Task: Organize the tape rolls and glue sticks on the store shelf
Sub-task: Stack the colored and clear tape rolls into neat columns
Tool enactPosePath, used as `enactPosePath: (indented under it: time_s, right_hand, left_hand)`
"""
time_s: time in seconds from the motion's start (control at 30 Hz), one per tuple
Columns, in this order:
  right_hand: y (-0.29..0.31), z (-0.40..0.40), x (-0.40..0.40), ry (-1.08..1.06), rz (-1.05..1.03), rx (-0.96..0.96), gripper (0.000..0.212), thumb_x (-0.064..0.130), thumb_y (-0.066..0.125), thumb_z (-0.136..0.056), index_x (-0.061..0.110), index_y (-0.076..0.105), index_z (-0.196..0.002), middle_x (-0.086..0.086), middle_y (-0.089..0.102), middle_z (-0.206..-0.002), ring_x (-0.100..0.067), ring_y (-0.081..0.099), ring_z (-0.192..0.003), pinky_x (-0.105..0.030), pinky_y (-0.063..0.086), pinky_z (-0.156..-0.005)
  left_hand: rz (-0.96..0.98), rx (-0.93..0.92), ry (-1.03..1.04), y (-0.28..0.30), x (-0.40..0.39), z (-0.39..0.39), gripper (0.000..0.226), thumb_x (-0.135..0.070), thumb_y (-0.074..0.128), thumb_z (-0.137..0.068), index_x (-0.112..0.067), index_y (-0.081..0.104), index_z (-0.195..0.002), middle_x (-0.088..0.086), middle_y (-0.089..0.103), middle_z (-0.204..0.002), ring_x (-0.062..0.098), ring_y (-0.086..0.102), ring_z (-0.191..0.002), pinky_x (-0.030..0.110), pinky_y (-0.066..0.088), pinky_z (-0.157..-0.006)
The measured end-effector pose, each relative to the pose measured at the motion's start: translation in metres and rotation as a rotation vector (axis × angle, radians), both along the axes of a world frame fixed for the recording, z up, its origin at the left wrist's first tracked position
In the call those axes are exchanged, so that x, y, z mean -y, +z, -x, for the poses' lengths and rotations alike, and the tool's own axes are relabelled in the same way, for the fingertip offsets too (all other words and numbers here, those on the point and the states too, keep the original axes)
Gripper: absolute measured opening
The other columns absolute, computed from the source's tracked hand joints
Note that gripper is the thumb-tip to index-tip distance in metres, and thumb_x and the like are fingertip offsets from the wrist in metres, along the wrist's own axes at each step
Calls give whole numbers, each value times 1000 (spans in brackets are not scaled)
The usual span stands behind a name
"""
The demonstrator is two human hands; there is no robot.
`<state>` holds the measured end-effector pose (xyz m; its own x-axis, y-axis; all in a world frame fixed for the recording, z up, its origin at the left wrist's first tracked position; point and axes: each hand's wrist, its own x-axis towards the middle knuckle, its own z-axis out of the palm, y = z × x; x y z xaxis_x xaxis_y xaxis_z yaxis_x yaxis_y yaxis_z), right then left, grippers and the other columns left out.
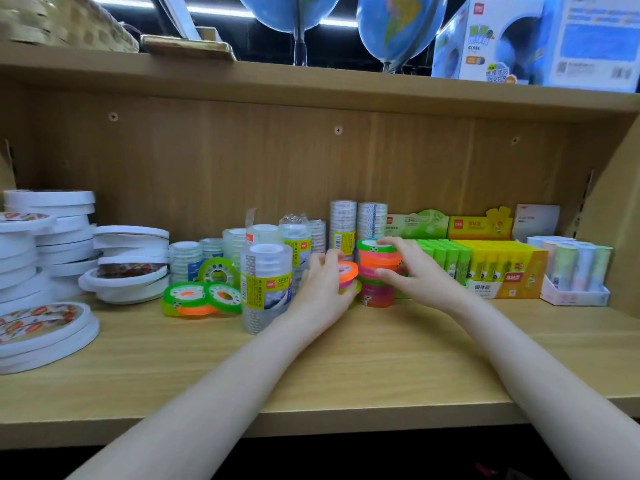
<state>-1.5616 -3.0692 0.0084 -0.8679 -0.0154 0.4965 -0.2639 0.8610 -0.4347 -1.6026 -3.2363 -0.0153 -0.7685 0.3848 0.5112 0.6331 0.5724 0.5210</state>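
A stack of neon tape rolls (375,268), green on top, then orange and pink, stands mid-shelf. My right hand (408,268) holds this stack, fingers on its top and thumb at its side. My left hand (320,292) grips a few neon rolls (347,271), orange over pink and green, just left of the stack. More neon rolls (201,296) lie loose further left. Clear tape tubes (266,289) stand beside my left hand. Boxes of green glue sticks (446,259) and yellow glue sticks (498,265) sit to the right.
White double-sided tape rolls (48,251) are piled at the left of the wooden shelf (381,368). Taller clear tape tubes (358,223) stand at the back. A pastel glue stick display (575,271) sits far right. Globes (398,26) and a globe box (540,39) occupy the shelf above.
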Motion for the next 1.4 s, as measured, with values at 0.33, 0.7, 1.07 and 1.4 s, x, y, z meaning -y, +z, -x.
enactPosePath:
  time_s: [0.33,0.7,1.07,1.4]
  right_hand:
    - [-11,-17,9,-84,-64,-189,70,15,53,-92,18,12,-148,-4,23,-152,-25,23,-139,-39,20,-115]
    - [-22,-58,77,215,77,-320,58,0,60,-83,16,38,-134,-5,46,-123,-19,52,-111,-29,46,-91]
    - [-13,-20,162,153,77,-122,74,17,75,-75,22,32,-134,-4,28,-127,-13,52,-87,-11,31,-76]
    - [7,-30,142,-179,-340,-404,62,36,70,-78,14,43,-130,-15,32,-136,-34,38,-118,-44,36,-97]
  left_hand:
    - [81,-39,-7,5,5,-15,66,-10,57,-83,-9,26,-142,11,12,-153,25,16,-142,34,21,-113]
    - [-98,-474,-34,-1,106,-77,20,-11,46,-81,-12,61,-95,-1,55,-97,17,59,-69,36,49,-65]
    - [493,-64,300,-4,179,-20,54,-39,47,-93,-39,26,-143,2,24,-150,30,27,-135,48,30,-108]
    - [480,-99,190,-3,193,-26,29,-39,48,-93,-30,48,-121,0,47,-121,21,42,-116,34,37,-98]
